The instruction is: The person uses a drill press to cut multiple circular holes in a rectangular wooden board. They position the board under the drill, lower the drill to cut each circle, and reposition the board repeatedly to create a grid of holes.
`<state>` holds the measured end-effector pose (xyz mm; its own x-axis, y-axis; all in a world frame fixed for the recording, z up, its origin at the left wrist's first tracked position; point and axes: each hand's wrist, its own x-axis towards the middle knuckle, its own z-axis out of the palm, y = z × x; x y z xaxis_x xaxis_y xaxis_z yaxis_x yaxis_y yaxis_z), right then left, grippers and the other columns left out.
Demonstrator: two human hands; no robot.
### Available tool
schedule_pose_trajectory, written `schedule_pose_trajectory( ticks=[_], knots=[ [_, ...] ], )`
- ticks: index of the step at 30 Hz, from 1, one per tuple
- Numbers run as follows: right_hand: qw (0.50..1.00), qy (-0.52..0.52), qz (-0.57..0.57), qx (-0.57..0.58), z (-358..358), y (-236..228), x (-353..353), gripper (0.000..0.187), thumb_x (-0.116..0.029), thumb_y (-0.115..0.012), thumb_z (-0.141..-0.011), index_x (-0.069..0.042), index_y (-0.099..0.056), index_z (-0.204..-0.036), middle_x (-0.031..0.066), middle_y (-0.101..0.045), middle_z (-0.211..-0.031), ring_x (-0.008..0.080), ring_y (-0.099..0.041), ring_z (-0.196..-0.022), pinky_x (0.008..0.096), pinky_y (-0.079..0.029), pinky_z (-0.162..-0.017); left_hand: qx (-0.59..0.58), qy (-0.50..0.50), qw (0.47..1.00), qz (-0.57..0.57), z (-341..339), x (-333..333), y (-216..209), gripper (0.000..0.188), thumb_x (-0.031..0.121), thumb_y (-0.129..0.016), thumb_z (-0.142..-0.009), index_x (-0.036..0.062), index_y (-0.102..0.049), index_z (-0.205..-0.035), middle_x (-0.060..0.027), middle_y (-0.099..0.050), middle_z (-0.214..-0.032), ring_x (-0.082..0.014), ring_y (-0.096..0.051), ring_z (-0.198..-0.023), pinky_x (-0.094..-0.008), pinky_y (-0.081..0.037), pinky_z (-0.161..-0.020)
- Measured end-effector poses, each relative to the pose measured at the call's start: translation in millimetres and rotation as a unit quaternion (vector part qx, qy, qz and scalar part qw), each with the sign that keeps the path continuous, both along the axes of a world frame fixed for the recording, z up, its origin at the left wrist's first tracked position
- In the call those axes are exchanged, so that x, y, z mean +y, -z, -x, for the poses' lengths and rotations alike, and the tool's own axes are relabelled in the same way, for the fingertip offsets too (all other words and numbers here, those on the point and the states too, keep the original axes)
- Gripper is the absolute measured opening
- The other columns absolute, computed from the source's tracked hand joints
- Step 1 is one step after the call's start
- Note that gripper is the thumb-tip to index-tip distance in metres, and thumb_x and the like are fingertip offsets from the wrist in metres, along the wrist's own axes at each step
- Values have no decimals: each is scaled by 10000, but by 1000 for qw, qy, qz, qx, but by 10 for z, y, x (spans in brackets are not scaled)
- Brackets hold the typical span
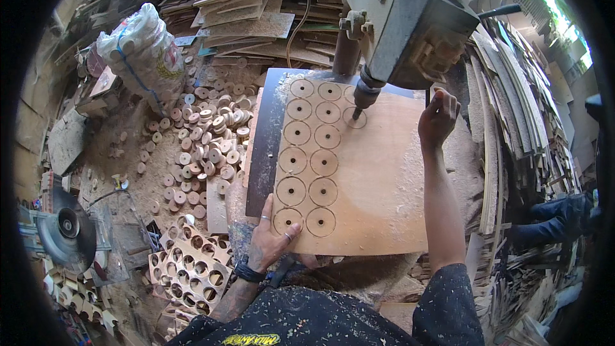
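A pale plywood sheet (384, 182) lies in front of me, with two columns of circular cuts, each with a small centre hole, along its left part. A dark board (261, 147) shows beneath its left edge. My left hand (272, 238) grips the near left corner, thumb on top beside a cut circle. Over the sheet stands a drill press (410, 32); its chuck (368, 90) carries a cutting bit, lowered at a circle in a third column. My right hand (439, 115) is curled closed round the press's lever, mostly hidden by the fingers. Sawdust lies across the sheet's right side.
Many small wooden discs (211, 147) are heaped left of the sheet. Nearer me lies a panel full of round holes (189, 269). A circular blade machine (67, 224) stands far left, a white sack (141, 51) behind. Stacked boards (243, 16) line the back and right.
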<state>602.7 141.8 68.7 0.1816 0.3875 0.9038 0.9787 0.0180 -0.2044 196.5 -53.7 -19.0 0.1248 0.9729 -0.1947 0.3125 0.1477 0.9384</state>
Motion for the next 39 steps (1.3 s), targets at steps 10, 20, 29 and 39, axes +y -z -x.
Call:
schedule_pose_trajectory(
  ticks=[10, 20, 29, 39],
  knots=[
    [1000, 4, -20, -5, -106, 337, 392, 387, -327, -402, -1104, -57, -678, -1123, 135, -665, -1069, 352, -594, -1016, 467, -441, -951, 20, 2, 999, 40, -39, 71, -38, 1019, 409, -784, -904, -20, -183, -1606, -263, -585, -1389, -310, -639, -1222, -383, -535, -1010],
    [981, -35, 111, 156, -50, 343, 362, 568, -454, -366, -1106, -49, -736, -958, 194, -721, -920, 438, -671, -898, 525, -509, -822, 91, -25, 996, -1, -74, 33, -16, 994, 536, -752, -877, 69, -263, -1606, -305, -702, -1178, -433, -707, -1096, -469, -577, -915],
    [957, -13, 241, 161, 93, -873, -685, 501, -490, -599, -1013, -22, -736, -897, 225, -722, -801, 385, -735, -808, 464, -554, -711, 101, -40, 994, -33, -95, 20, 16, 941, 501, -742, -883, 61, -303, -1590, -322, -699, -1157, -463, -698, -1083, -508, -570, -912],
    [960, -233, 37, 149, -277, -2814, 698, 365, -342, -721, -922, -48, -721, -1139, 122, -766, -867, 233, -756, -816, 364, -571, -747, 64, -10, 998, -17, -20, 53, 126, 912, 332, -766, -925, -58, -258, -1575, -249, -621, -1367, -284, -640, -1229, -376, -509, -1037]
  ],
)
